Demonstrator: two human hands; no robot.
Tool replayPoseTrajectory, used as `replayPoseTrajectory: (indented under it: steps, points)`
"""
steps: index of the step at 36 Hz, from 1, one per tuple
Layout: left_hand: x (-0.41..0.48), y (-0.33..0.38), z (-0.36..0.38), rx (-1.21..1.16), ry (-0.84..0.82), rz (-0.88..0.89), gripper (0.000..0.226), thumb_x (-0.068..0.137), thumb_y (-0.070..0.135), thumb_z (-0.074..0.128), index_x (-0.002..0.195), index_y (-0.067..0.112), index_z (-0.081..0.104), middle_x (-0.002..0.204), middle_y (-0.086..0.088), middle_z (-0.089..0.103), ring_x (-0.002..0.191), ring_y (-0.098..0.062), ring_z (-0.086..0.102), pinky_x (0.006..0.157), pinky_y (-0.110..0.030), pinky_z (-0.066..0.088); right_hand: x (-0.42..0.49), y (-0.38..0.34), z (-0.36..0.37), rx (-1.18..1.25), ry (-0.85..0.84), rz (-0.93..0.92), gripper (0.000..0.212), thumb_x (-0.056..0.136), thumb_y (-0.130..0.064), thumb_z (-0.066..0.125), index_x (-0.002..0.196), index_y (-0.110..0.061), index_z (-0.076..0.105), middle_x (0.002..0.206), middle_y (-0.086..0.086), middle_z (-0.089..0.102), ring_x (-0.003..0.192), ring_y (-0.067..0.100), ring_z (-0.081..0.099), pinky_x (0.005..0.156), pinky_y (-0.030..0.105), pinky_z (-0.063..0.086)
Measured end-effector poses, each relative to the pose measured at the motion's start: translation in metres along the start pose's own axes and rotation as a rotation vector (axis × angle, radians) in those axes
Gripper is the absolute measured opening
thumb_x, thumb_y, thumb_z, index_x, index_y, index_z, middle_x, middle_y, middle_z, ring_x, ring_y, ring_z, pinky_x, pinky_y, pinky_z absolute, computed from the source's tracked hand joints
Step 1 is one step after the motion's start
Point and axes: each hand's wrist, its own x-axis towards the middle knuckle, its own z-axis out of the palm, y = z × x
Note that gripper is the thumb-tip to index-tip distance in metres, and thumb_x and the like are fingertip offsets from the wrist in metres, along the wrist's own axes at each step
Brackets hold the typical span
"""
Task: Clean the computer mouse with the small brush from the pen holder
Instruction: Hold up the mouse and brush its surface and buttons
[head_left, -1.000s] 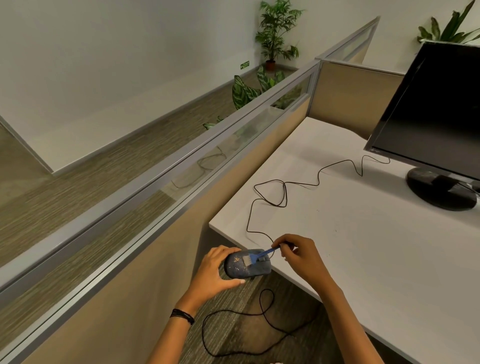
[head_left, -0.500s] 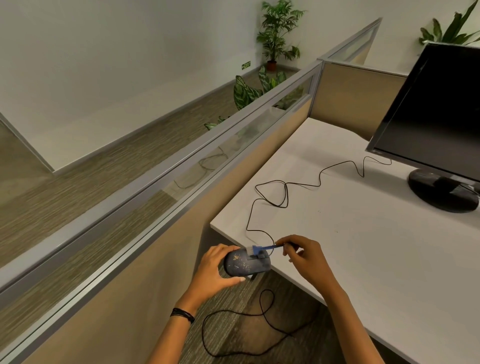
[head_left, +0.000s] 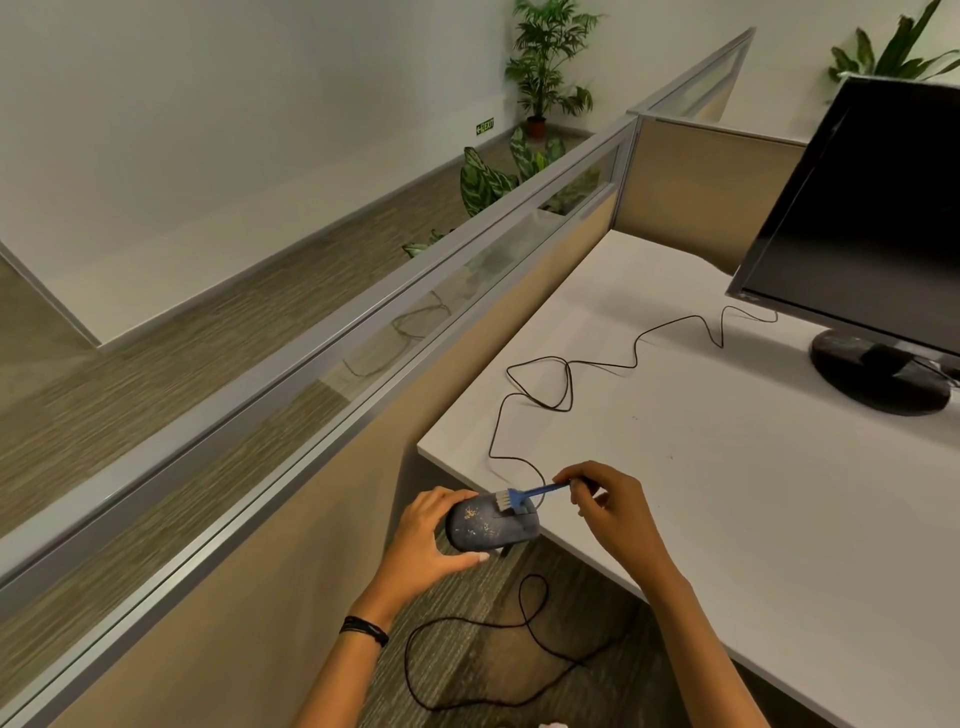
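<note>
1. Mouse (head_left: 491, 527) sits off the near-left corner of the desk (head_left: 727, 467), held in the air over the floor, long axis running left-right across the view. Pale crumbs speckle its left and middle top.
2. Brush (head_left: 514, 500) – bristles down on the mouse's right end, blue handle angling up and to the right. So the dirt lies to the left of the bristles, along the mouse's length.
3. Right hand (head_left: 610, 506) pinches the handle's far end, fingertips closed on it; it's the hand doing the work.
4. Left hand (head_left: 423, 540) is wrapped round the mouse's left end, thumb underneath, clamped firm.
5. Next stroke, I reckon: sweep leftward along the long axis toward the left hand, w/ crumbs dropping off to the floor, not the desk.
6. Cable (head_left: 566, 384) snakes back across the desk toward the monitor (head_left: 857, 223); another loop hangs below the hands.
</note>
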Motion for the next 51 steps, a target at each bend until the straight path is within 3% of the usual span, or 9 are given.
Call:
replayPoseTrajectory:
  steps: [13,19,23,26,33,36,41,51]
  points:
    - [0.005,0.001,0.0,-0.012,0.006,0.01,0.062,0.063,0.048,0.078,0.116,0.043,0.045,0.108,0.019,0.052,0.105,0.004,0.042,0.089,-0.018,0.036,0.003,0.0,0.002,-0.015,-0.096,0.012,0.025,0.09,-0.006,0.049,0.089,-0.025,0.065,0.08,-0.014,0.063,0.074,0.001,0.058,0.063,0.012,0.049]
    - [0.005,0.0,0.0,-0.02,0.001,0.007,0.062,0.064,0.047,0.078,0.116,0.048,0.042,0.11,0.023,0.049,0.107,0.005,0.041,0.09,-0.015,0.034,0.006,-0.003,0.002,0.01,-0.023,-0.023,0.025,0.091,-0.006,0.05,0.091,-0.027,0.063,0.085,-0.02,0.062,0.079,0.0,0.059,0.064,0.013,0.05]
    - [0.006,0.001,-0.001,-0.03,0.006,0.001,0.062,0.064,0.046,0.078,0.114,0.051,0.041,0.109,0.022,0.049,0.107,0.005,0.041,0.09,-0.012,0.033,0.008,-0.005,0.001,-0.035,-0.091,-0.015,0.03,0.09,-0.005,0.05,0.088,-0.032,0.063,0.081,-0.018,0.063,0.075,0.001,0.058,0.065,0.014,0.048]
    - [0.006,-0.001,-0.001,-0.048,0.011,-0.014,0.063,0.064,0.04,0.081,0.114,0.046,0.044,0.108,0.021,0.05,0.106,0.005,0.042,0.09,-0.015,0.034,0.009,-0.005,-0.002,-0.034,-0.102,-0.011,0.037,0.088,-0.003,0.049,0.077,-0.036,0.062,0.078,-0.014,0.066,0.072,0.004,0.059,0.063,0.015,0.047]
    - [0.01,-0.002,-0.001,-0.069,0.003,-0.015,0.064,0.063,0.04,0.082,0.117,0.038,0.048,0.11,0.021,0.049,0.107,0.005,0.043,0.091,-0.013,0.033,0.009,-0.006,-0.005,-0.024,-0.137,-0.022,0.031,0.089,-0.005,0.05,0.084,-0.032,0.064,0.079,-0.016,0.065,0.073,0.003,0.059,0.064,0.014,0.048]
    - [0.011,-0.003,-0.001,-0.069,-0.004,-0.015,0.063,0.064,0.04,0.082,0.118,0.033,0.051,0.11,0.02,0.051,0.106,0.004,0.043,0.09,-0.015,0.035,0.008,-0.003,-0.007,-0.024,-0.08,-0.017,0.038,0.087,-0.002,0.051,0.075,-0.036,0.062,0.077,-0.014,0.067,0.072,0.004,0.06,0.063,0.014,0.047]
    - [0.013,-0.002,0.0,-0.071,-0.011,-0.006,0.064,0.064,0.041,0.082,0.117,0.038,0.048,0.11,0.021,0.05,0.106,0.005,0.043,0.09,-0.013,0.033,0.009,0.005,-0.008,-0.061,0.101,-0.001,0.023,0.089,-0.004,0.051,0.088,-0.022,0.064,0.086,-0.009,0.065,0.078,0.007,0.062,0.065,0.015,0.048]
    - [0.015,-0.005,0.001,-0.068,-0.014,-0.006,0.063,0.063,0.045,0.08,0.117,0.039,0.048,0.11,0.022,0.049,0.107,0.003,0.043,0.091,-0.016,0.035,0.01,0.008,-0.012,-0.053,0.075,0.011,0.022,0.089,-0.004,0.052,0.089,-0.021,0.065,0.083,-0.015,0.064,0.076,0.002,0.061,0.064,0.009,0.047]
